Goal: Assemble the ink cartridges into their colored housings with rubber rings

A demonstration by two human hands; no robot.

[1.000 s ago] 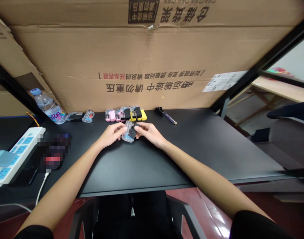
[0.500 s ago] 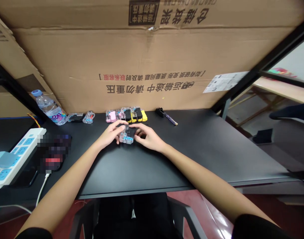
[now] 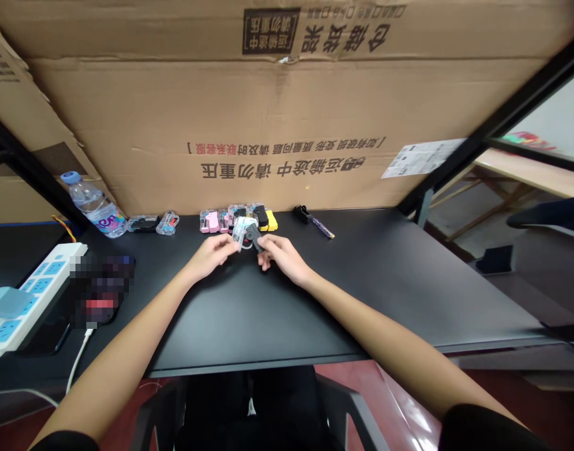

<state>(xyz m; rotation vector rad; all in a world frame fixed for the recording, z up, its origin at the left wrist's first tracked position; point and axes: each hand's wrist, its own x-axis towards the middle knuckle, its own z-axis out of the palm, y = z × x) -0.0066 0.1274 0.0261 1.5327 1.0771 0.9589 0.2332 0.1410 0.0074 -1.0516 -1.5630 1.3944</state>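
Observation:
A small clear and black case is held between both hands above the black desk, in front of the row of cases. My left hand pinches its clear left side. The fingers of my right hand are closed on its dark right side. A curved, pale strip shows under the case. Just behind it stand pink and clear cases and yellow and black ones, partly hidden by the held case.
At the left are a water bottle, two clear cases, a white power strip and a dark phone. A black item with a purple pen-like stick lies right of the row. Cardboard stands behind the desk.
The case has been raised and tilted, away from me toward the row. My fingers have moved from its top to its two sides, and a pale strip now shows beneath it.

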